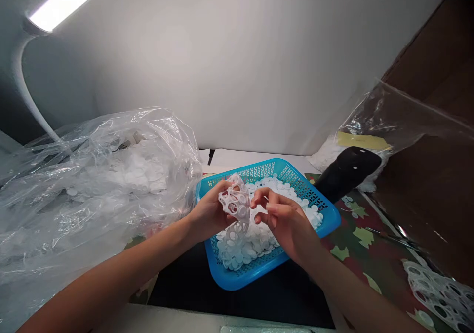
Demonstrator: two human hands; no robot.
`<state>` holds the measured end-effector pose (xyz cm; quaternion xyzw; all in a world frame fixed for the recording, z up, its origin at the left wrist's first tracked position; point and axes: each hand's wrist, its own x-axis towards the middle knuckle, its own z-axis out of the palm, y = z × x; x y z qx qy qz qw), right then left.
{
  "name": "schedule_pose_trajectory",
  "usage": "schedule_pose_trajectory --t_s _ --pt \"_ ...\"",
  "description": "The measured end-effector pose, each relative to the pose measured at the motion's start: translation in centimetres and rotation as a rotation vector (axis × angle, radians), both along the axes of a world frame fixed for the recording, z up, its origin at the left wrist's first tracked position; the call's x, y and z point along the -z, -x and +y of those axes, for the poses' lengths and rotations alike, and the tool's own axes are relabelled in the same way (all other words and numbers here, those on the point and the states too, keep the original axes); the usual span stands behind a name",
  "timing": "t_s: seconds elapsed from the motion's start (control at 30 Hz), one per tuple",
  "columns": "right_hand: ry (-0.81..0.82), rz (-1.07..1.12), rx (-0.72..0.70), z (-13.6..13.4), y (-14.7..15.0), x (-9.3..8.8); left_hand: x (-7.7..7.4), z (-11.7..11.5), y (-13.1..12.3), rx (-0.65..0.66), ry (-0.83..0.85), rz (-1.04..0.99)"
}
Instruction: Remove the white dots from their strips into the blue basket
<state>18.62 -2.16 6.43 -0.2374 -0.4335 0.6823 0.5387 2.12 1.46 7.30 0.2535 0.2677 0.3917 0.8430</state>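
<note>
Over the blue basket (237, 282), my left hand (209, 213) is closed around a white plastic lattice sheet (237, 199). The sheet is curved and full of rounded openings, with several discs showing in it. To its right is my right hand (287, 219), fingers bent and apart, the fingertips close to the lattice's edge. I see nothing clearly held in that hand. A heap of small white discs (246, 251) lies in the basket below both hands.
A large clear plastic bag (99, 185) with white pieces fills the left side, beneath a lit lamp (70, 2). A black object (350, 167) and another clear bag (374, 110) stand at right. More white lattice (440, 293) lies at the lower right.
</note>
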Motion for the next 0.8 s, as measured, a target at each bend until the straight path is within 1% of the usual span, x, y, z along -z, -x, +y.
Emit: schedule_pose_trajectory --t_s 0.07,0.13,0.2,0.3,0.43,0.53,0.63,0.7,0.8 --pt "0.013 -0.044 0.087 0.2 0.3 0.1 -0.1 -0.1 -0.1 0.004 -0.016 0.046" --pt "0.034 -0.094 0.11 0.3 0.5 0.2 -0.2 -0.4 -0.3 0.001 -0.042 0.093" --pt "0.053 -0.165 0.071 0.3 0.6 0.3 -0.2 -0.6 -0.5 0.001 -0.068 0.158" --pt "0.053 -0.312 0.004 0.2 0.6 0.4 -0.2 -1.0 -0.7 0.049 -0.1 0.248" --pt "0.008 -0.43 0.017 0.1 0.6 0.4 0.0 -1.3 -0.7 0.12 -0.213 0.236" --pt "-0.004 -0.399 0.008 0.2 0.6 0.4 0.1 -1.3 -0.6 0.149 -0.362 0.271" --pt "-0.012 -0.314 -0.025 0.3 0.4 0.7 0.2 -1.3 -0.6 0.103 -0.487 0.361" --pt "-0.02 -0.268 -0.05 0.3 0.3 0.8 0.2 -1.3 -0.6 0.079 -0.496 0.365" --pt "-0.04 -0.235 -0.062 0.4 0.2 0.9 0.2 -1.4 -0.6 0.053 -0.447 0.274"
